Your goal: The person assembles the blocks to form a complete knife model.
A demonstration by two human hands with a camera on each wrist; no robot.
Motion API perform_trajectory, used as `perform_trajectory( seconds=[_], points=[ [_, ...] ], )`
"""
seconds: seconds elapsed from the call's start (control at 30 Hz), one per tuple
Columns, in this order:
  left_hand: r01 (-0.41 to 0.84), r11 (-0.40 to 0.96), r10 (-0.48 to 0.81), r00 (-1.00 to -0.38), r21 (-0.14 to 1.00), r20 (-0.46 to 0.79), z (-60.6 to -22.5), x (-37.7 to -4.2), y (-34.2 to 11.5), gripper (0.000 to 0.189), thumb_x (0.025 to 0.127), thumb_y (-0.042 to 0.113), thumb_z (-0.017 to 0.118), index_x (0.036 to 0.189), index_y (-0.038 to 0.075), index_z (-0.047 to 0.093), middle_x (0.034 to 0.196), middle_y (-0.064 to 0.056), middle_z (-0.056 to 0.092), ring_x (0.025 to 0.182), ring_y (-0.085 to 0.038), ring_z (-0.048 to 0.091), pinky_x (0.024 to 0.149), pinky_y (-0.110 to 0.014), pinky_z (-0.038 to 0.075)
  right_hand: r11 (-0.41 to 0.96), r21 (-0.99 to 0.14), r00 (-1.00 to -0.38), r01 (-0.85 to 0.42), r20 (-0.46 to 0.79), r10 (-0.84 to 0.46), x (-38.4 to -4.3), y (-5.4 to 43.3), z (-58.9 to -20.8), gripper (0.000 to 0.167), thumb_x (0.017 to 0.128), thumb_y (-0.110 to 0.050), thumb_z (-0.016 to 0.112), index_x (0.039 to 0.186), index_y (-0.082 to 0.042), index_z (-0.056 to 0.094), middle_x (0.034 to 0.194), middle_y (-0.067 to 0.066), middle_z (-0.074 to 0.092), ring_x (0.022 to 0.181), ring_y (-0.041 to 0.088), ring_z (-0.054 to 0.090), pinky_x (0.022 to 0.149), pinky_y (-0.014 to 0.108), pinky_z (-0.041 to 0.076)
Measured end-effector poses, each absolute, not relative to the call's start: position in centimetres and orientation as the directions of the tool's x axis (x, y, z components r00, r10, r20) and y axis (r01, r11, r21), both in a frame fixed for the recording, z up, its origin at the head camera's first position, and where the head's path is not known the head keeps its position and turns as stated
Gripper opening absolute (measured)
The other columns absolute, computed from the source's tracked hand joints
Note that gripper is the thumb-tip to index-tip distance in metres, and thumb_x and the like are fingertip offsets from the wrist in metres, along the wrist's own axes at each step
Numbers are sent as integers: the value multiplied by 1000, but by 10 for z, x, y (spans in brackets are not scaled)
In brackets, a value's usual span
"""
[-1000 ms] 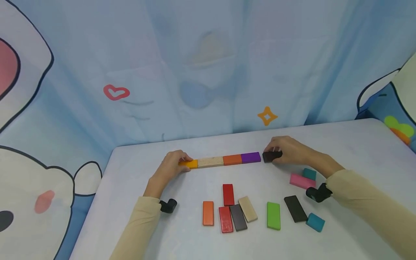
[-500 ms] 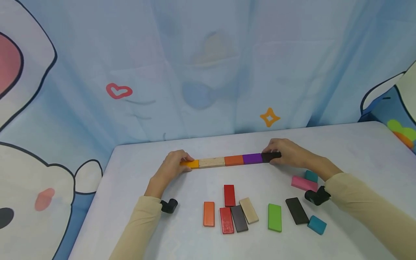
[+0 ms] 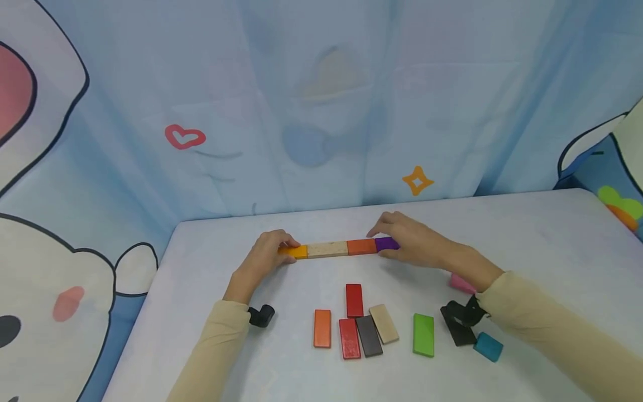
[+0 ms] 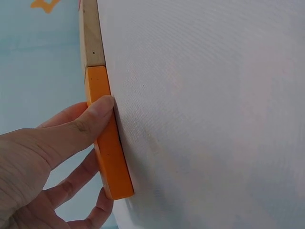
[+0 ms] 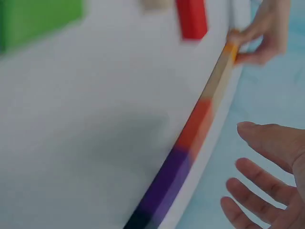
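Five blocks (image 3: 326,250) are lying end to end in a line on the surface (image 3: 281,368). The left hand (image 3: 263,254) is pinching the yellow block (image 4: 113,162) at the left end; the right hand (image 3: 417,241) is hovering near the purple block (image 5: 167,183), its thumb and fingers standing apart.

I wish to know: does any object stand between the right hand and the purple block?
Nothing visible does. In the head view the right hand is at the purple block, with no other object between; the green block lies lower in view, out of the way.
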State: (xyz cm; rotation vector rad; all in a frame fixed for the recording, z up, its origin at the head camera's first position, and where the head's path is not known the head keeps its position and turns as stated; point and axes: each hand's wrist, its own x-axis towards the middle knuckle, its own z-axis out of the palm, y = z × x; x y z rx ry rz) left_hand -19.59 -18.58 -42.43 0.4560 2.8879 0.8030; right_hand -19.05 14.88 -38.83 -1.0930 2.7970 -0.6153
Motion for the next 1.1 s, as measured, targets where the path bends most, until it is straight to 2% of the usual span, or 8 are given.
perform_trajectory(
  seconds=[0.07,0.13,0.3,0.37,0.47,0.73,0.93,1.1],
  points=[
    [253,816,311,-950,520,-27,-425,-196,-185,29,86,1,84,114,5,79,109,-8,73,106,-27,65,101,-42,54,629,-407,-702,-662,44,-711,-178,132,-382,31,89,-6,83,119,-3,75,116,11,64,108,29,62,93,45,59],
    [251,817,309,-951,519,-27,-426,-196,-184,29,86,1,84,114,5,79,108,-8,73,106,-27,65,102,-42,54,579,-396,-636,-712,14,-772,-166,118,-380,29,88,-4,83,117,-7,76,117,9,63,107,25,61,91,41,59],
    [253,821,308,-951,512,-24,-425,-197,-182,29,86,1,84,114,5,79,108,-7,72,106,-26,65,102,-42,54,473,-361,-475,-804,-90,-876,-149,99,-386,40,85,7,78,118,-15,78,126,3,63,118,22,58,101,41,54],
    [254,822,308,-951,509,-24,-425,-196,-182,29,86,1,84,114,5,79,108,-7,73,106,-26,65,102,-42,54,464,-372,-451,-804,-127,-883,-148,97,-391,43,85,10,76,118,-17,79,126,0,64,120,19,57,104,40,53],
    [254,823,309,-951,508,-24,-425,-196,-182,29,86,2,84,114,5,79,108,-7,73,105,-26,65,102,-41,54,471,-398,-449,-787,-153,-880,-147,97,-396,40,85,10,75,114,-17,81,118,-4,65,113,13,58,101,35,54],
    [262,822,314,-949,506,-18,-424,-196,-184,29,86,3,85,114,5,79,108,-6,72,105,-26,65,101,-41,54,546,-406,-524,-733,-175,-834,-153,111,-401,30,86,1,82,111,-16,78,102,-6,60,97,11,55,84,27,56],
    [252,825,307,-951,506,-26,-424,-196,-184,29,86,3,84,115,5,79,109,-6,72,107,-27,65,102,-42,54,517,-479,-512,-709,-154,-845,-153,111,-406,34,87,2,82,115,-14,77,108,-4,62,103,13,58,89,28,58],
    [253,825,311,-950,505,-33,-425,-195,-184,29,87,3,84,116,5,79,110,-7,72,107,-27,65,102,-42,54,501,-470,-520,-727,-100,-848,-151,109,-412,32,86,3,83,113,-11,78,105,-3,63,100,13,59,89,29,59]
  ],
)
